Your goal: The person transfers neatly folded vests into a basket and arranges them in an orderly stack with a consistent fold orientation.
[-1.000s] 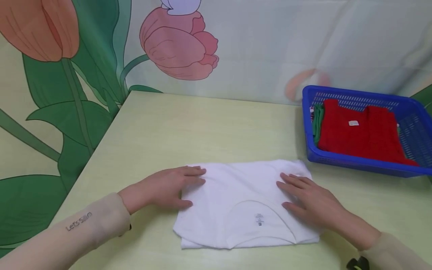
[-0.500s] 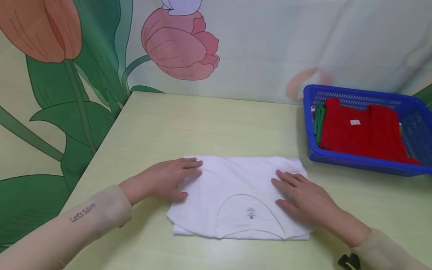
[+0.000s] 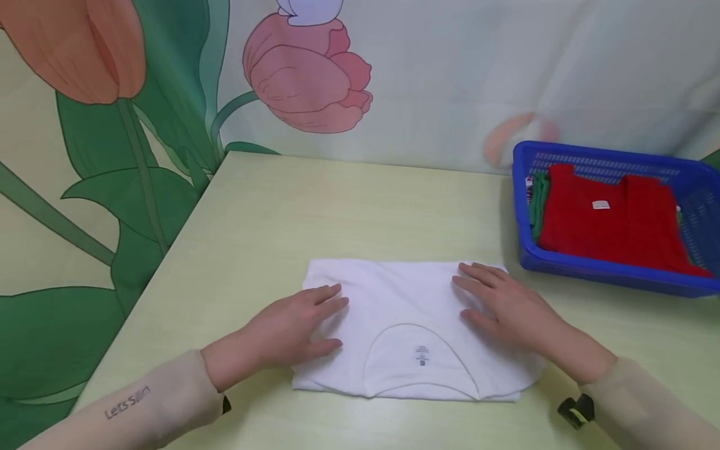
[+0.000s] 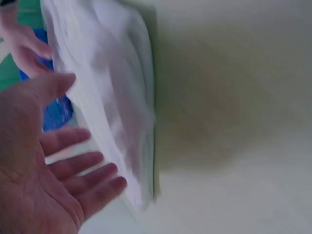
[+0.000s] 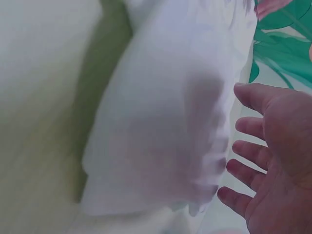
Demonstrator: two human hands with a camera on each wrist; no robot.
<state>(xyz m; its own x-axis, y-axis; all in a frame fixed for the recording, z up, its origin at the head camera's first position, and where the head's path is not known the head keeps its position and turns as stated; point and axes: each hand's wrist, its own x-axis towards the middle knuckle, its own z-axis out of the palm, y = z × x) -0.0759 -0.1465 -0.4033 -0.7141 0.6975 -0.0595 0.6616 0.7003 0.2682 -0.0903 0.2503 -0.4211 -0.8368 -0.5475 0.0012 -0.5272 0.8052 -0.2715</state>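
A white T-shirt (image 3: 388, 300) lies folded into a rectangle on the pale table, its round neckline and printed label toward the person. My left hand (image 3: 292, 325) is over the shirt's left side, palm down with fingers spread and relaxed. On the opposite side my right hand (image 3: 512, 306) is spread over the upper right part, fingertips close to the fabric. In the left wrist view the shirt's layered edge (image 4: 146, 122) shows beside the loosely extended fingers. The right wrist view has the right hand (image 5: 278, 151) with straight, separated fingers beside the white cloth (image 5: 156, 122). Neither hand grips anything.
A blue plastic basket (image 3: 613, 273) stands at the back right of the table (image 3: 349, 206). Inside lie a folded red garment (image 3: 585, 225) and green cloth (image 3: 539, 200). Behind the table hangs a backdrop (image 3: 427, 81) printed with tulips.
The shirt first shifted slightly away from the person. Since then my left hand has come back a little toward the person and inward, while my right hand has moved slightly up the shirt.
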